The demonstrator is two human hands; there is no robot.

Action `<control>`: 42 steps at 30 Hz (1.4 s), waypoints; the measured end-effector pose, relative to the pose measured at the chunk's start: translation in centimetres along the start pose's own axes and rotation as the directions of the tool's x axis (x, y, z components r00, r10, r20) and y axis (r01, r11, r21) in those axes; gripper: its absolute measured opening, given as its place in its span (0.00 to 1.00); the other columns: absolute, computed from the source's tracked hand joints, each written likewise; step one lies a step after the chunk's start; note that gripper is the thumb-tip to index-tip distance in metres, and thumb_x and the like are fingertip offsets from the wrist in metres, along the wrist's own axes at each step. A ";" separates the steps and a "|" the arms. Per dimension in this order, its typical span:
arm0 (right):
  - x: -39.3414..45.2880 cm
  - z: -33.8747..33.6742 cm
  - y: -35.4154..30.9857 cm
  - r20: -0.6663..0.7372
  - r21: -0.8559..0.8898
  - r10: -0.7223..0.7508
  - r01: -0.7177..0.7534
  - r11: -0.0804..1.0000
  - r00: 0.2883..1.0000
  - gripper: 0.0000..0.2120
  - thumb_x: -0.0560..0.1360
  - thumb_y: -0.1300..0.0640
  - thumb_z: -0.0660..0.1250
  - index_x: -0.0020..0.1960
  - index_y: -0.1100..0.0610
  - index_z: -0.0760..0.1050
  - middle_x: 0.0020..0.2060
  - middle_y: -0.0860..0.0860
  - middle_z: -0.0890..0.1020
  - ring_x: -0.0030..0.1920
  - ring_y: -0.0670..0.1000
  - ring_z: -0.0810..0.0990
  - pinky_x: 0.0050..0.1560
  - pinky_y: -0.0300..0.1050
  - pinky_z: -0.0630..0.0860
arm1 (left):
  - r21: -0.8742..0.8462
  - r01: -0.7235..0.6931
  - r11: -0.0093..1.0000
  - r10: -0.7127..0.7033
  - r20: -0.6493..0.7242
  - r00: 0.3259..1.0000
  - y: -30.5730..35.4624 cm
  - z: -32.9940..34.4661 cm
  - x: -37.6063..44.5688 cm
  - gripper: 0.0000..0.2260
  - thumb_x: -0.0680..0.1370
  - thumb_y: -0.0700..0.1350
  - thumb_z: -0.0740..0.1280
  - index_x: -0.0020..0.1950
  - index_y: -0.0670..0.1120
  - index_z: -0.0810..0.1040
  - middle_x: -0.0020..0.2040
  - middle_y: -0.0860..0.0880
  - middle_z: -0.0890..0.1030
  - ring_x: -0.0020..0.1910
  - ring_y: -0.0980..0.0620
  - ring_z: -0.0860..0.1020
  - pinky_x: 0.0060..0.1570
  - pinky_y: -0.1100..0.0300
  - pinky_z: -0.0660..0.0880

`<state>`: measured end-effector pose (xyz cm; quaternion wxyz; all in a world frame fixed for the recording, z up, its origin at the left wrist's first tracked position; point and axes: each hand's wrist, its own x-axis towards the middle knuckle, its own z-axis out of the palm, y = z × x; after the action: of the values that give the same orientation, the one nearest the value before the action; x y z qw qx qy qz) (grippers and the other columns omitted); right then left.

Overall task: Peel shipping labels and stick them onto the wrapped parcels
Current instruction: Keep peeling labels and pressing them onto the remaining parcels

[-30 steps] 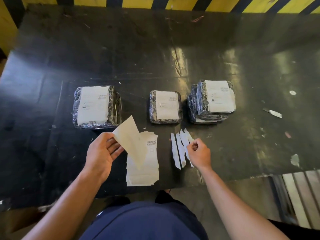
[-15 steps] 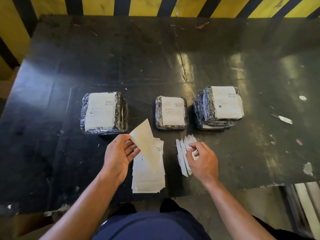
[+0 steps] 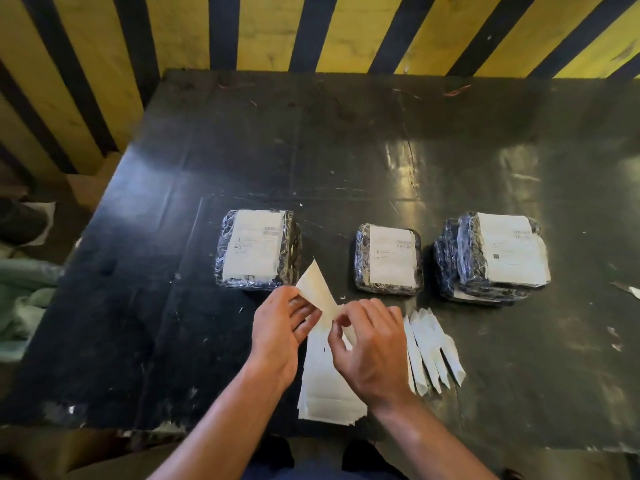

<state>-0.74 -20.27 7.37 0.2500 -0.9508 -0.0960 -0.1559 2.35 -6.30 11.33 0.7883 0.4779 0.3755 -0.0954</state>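
Your left hand and right hand pinch one label sheet above a label stack on the black table; three wrapped parcels sit beyond

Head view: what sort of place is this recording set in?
Probably a warehouse or dispatch packing station. Film-wrapped parcels bearing shipping labels sit on a worn black table, a stack of label sheets lies at its near edge, and a yellow-and-black hazard-striped barrier stands behind.
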 end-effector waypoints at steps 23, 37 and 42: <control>4.6 2.8 -0.6 0.545 0.590 0.546 -0.754 0.290 0.636 0.06 0.75 0.58 0.78 0.44 0.59 0.83 0.42 0.52 0.88 0.44 0.52 0.85 0.47 0.49 0.83 | 0.474 -0.216 0.853 0.232 0.025 0.972 1.8 -8.0 4.2 0.04 0.81 0.46 0.73 0.52 0.46 0.84 0.49 0.54 0.89 0.52 0.53 0.87 0.54 0.55 0.83; 11.3 11.1 -4.6 0.420 0.460 0.679 -0.786 0.413 0.602 0.06 0.73 0.54 0.79 0.40 0.52 0.85 0.37 0.46 0.87 0.43 0.48 0.85 0.46 0.45 0.80 | 0.690 -0.211 0.692 0.401 -0.124 0.908 6.8 -9.6 12.0 0.05 0.76 0.50 0.78 0.46 0.51 0.85 0.44 0.55 0.87 0.44 0.56 0.85 0.35 0.63 0.80; 14.8 13.4 -5.4 0.423 0.404 0.723 -0.828 0.389 0.546 0.06 0.74 0.52 0.78 0.41 0.53 0.84 0.39 0.46 0.86 0.43 0.47 0.84 0.45 0.44 0.77 | 0.741 -0.185 0.646 0.383 -0.105 0.918 9.7 -9.0 16.0 0.06 0.76 0.53 0.78 0.46 0.53 0.85 0.43 0.56 0.87 0.45 0.58 0.84 0.35 0.61 0.78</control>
<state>14.96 -7.38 3.81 0.5513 -0.7730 0.2973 0.1008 13.98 9.56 4.61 0.4892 0.8081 0.3247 -0.0470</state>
